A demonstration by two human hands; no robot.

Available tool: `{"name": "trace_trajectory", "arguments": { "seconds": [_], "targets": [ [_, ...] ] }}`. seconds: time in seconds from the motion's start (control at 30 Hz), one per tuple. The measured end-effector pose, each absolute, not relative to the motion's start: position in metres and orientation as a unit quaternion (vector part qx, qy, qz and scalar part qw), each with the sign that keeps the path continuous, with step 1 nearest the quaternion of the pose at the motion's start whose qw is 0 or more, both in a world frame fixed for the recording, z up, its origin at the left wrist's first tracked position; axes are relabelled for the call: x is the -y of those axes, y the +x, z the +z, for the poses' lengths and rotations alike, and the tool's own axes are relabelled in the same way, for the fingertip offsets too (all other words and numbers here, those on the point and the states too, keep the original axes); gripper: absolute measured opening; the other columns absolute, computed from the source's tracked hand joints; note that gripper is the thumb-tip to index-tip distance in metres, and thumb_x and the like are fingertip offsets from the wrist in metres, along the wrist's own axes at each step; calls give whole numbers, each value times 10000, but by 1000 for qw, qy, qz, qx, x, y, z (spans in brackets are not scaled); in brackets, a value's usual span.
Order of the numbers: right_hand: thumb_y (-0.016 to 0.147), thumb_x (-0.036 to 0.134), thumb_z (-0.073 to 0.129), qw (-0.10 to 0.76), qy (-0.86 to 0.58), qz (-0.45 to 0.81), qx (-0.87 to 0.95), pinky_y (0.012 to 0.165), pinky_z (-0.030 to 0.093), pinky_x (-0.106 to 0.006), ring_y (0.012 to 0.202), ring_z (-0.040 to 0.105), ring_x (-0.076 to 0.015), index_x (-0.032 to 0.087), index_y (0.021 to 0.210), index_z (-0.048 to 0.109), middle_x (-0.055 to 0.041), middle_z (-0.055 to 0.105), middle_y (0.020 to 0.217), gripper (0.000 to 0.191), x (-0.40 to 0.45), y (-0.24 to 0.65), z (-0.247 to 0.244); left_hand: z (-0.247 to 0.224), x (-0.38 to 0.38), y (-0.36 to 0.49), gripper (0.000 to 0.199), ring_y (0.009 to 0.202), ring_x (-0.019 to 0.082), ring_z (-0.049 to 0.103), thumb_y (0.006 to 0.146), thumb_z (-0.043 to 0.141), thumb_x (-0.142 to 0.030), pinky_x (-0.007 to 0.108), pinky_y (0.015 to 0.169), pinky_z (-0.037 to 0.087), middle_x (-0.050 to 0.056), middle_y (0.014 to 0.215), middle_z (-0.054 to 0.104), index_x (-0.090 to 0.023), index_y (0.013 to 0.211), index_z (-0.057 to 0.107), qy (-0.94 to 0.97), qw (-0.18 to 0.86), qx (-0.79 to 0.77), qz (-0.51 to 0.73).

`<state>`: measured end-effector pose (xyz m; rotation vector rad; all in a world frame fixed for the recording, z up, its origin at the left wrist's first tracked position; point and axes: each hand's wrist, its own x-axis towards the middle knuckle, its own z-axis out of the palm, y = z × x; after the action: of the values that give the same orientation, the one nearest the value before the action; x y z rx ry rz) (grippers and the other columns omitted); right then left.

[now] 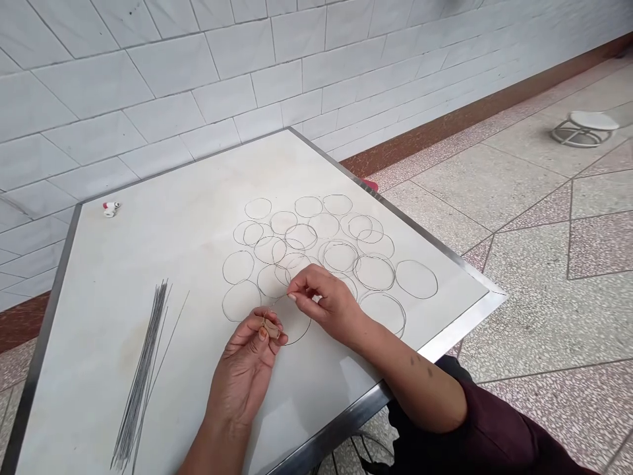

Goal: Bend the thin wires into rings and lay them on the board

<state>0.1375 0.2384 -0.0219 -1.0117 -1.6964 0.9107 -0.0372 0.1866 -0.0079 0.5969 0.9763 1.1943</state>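
Note:
A thin wire ring is held low over the white table between my two hands. My left hand pinches the ring's joint together with a small tan piece at its fingertips. My right hand pinches the other end of the wire near the top of the ring. Several finished wire rings lie spread just beyond my hands. A bundle of straight wires lies to the left of my left hand.
A small white and red object sits at the table's far left corner. The table has a metal rim and stands against a white tiled wall. A round white stand is on the terrazzo floor at far right.

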Motion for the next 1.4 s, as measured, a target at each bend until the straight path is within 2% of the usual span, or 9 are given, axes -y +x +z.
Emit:
{"name": "trace_trajectory", "arguments": {
  "seconds": [0.17, 0.4, 0.6, 0.73, 0.83, 0.93, 1.2, 1.4],
  "targets": [
    [854, 210, 599, 474, -450, 468, 595, 597, 455, -249, 713, 530, -128, 210, 857, 612, -17, 595, 867, 13, -233, 125, -23, -7, -188, -36, 154, 868, 156, 546, 656, 862, -294, 272, 774, 521, 34, 990, 566, -211, 698, 739, 238, 658, -444, 560],
    [856, 336, 619, 477, -462, 535, 522, 552, 396, -243, 652, 464, -122, 208, 860, 598, -6, 567, 815, 130, -234, 126, -20, -10, -188, -39, 158, 868, 135, 568, 655, 868, -261, 233, 755, 531, 11, 992, 595, -227, 753, 749, 218, 653, -427, 587],
    [851, 439, 657, 478, -388, 668, 417, 645, 422, -253, 655, 480, -107, 198, 946, 614, 25, 531, 748, 262, -233, 119, -28, -13, -189, -41, 140, 878, 112, 570, 694, 849, -254, 227, 844, 526, -15, 940, 607, -229, 752, 724, 190, 639, -408, 624],
    [776, 413, 754, 442, -310, 744, 394, 678, 445, -263, 697, 546, -112, 184, 928, 631, 9, 605, 788, 301, -225, 107, -31, -14, -191, -38, 166, 846, 109, 571, 691, 852, -269, 220, 793, 532, -17, 895, 608, -214, 754, 708, 161, 628, -413, 640],
    [779, 376, 754, 435, -289, 745, 415, 714, 461, -285, 769, 599, -136, 191, 889, 644, -8, 657, 845, 242, -220, 101, -30, -14, -191, -37, 185, 814, 125, 579, 698, 845, -296, 233, 734, 541, -4, 852, 612, -196, 734, 694, 155, 625, -419, 640],
    [793, 370, 737, 434, -292, 737, 427, 733, 466, -304, 750, 605, -137, 193, 853, 655, -3, 669, 824, 204, -219, 99, -30, -15, -191, -35, 187, 776, 127, 582, 705, 840, -294, 238, 706, 542, -2, 816, 614, -189, 726, 686, 154, 623, -420, 641],
    [774, 383, 750, 437, -291, 751, 400, 745, 464, -304, 738, 587, -134, 189, 813, 658, 12, 648, 757, 219, -219, 99, -30, -17, -190, -32, 168, 686, 103, 559, 709, 836, -257, 219, 654, 521, -16, 757, 598, -187, 723, 684, 168, 604, -415, 660],
    [769, 397, 755, 436, -304, 751, 393, 750, 466, -304, 729, 580, -132, 190, 809, 655, 21, 627, 728, 234, -218, 97, -30, -17, -189, -30, 182, 693, 99, 556, 688, 850, -258, 215, 656, 517, -17, 772, 606, -190, 731, 686, 158, 590, -422, 670]
  ]
}}
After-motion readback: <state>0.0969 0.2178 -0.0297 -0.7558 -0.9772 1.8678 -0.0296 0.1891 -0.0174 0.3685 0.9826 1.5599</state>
